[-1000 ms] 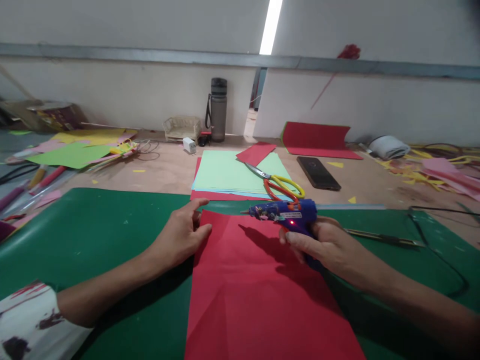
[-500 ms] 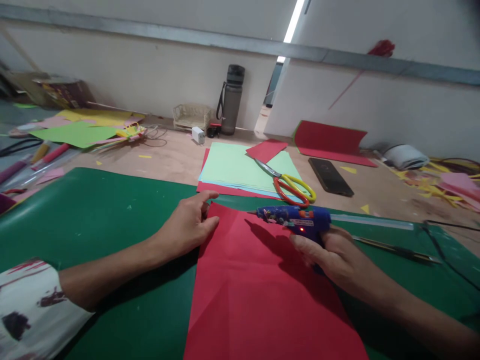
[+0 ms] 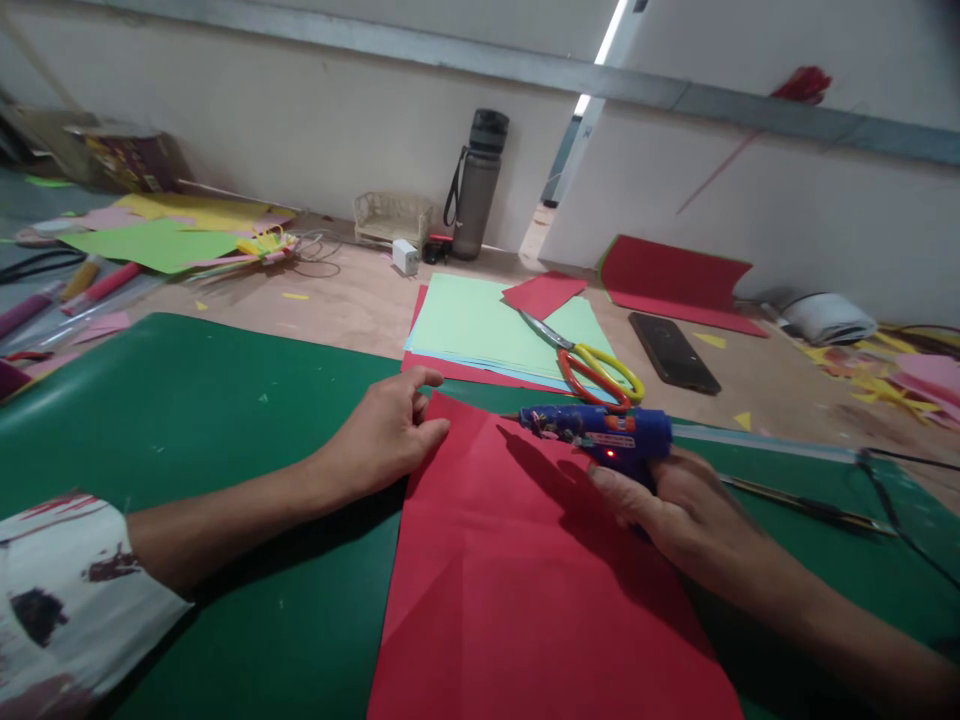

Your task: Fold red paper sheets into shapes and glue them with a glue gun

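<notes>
A sheet of red paper (image 3: pixel 480 600) with faint creases lies before me on a green mat (image 3: pixel 285 390). At its upper left corner, my left hand (image 3: pixel 390 425) pinches the edge, thumb on top and the other fingers curled, partly hidden behind the paper. My right hand (image 3: pixel 675 510) is wrapped around the handle of a blue hot glue gun (image 3: pixel 600 430) with its red light lit. The gun's nozzle points left, close over the paper's top edge; whether it touches cannot be made out. A clear glue stick (image 3: pixel 750 440) sticks out of its back.
Behind the gun, scissors (image 3: pixel 600 372) with red and yellow handles rest on pale green sheets (image 3: pixel 465 315). A phone (image 3: pixel 673 352), a folded red card (image 3: pixel 675 280) and a bottle (image 3: pixel 480 190) stand or lie farther back. Paper scraps (image 3: pixel 900 390) lie right; a pen-like tool (image 3: pixel 810 505) lies by my right hand.
The view has shifted slightly, so most things sit a little further right. Both hands keep their holds, and the glue gun stays near the paper's top edge.
</notes>
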`<state>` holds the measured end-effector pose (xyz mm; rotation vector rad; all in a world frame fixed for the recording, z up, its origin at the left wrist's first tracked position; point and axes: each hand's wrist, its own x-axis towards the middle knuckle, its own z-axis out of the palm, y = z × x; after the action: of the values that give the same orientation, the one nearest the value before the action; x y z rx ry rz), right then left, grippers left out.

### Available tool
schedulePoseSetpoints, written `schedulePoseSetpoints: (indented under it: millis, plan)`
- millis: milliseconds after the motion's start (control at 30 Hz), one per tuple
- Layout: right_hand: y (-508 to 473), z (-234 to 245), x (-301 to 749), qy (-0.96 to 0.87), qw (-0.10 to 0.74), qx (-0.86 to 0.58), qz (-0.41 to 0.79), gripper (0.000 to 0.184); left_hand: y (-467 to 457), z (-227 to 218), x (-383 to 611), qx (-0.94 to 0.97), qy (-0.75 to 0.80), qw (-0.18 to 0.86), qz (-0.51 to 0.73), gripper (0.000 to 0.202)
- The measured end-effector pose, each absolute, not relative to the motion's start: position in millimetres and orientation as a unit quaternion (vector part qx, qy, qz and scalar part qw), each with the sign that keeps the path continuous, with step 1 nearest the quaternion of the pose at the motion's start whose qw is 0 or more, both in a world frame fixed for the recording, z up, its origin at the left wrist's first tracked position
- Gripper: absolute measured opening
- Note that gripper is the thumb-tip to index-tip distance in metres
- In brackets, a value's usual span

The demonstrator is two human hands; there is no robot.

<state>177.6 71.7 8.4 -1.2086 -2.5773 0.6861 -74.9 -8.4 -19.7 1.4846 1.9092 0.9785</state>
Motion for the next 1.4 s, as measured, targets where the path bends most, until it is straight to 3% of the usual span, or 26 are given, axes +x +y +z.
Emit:
schedulePoseSetpoints:
  millis: [300, 467, 567, 700, 967, 1233, 1400]
  plan:
    - [73, 2, 184, -0.861, 0.138, -0.419, 0.253, 0.02, -6, -21, -76, 0.539, 0.706, 0.287, 0.359, 0.034]
    - [72, 5, 182, -0.859, 0.159, -0.415, 0.254, 0.017, -7, -11, -76, 0.538, 0.708, 0.304, 0.342, 0.047]
    - [72, 11, 180, -0.864, 0.152, -0.408, 0.252, 0.023, -8, -4, -81, 0.512, 0.708, 0.355, 0.333, 0.048]
    - [72, 11, 178, -0.828, 0.131, -0.453, 0.303, 0.042, -9, 0, -90, 0.49, 0.721, 0.397, 0.288, 0.03]
    - [70, -3, 179, -0.768, 0.157, -0.453, 0.426, 0.044, -17, -6, -84, 0.523, 0.712, 0.366, 0.291, 0.028]
    - [73, -4, 183, -0.749, 0.138, -0.439, 0.478, 0.043, -23, -9, -67, 0.584, 0.709, 0.239, 0.315, 0.024]
    - [79, -10, 183, -0.628, 0.192, -0.355, 0.665, 0.036, -24, -10, -62, 0.61, 0.692, 0.216, 0.321, 0.031]
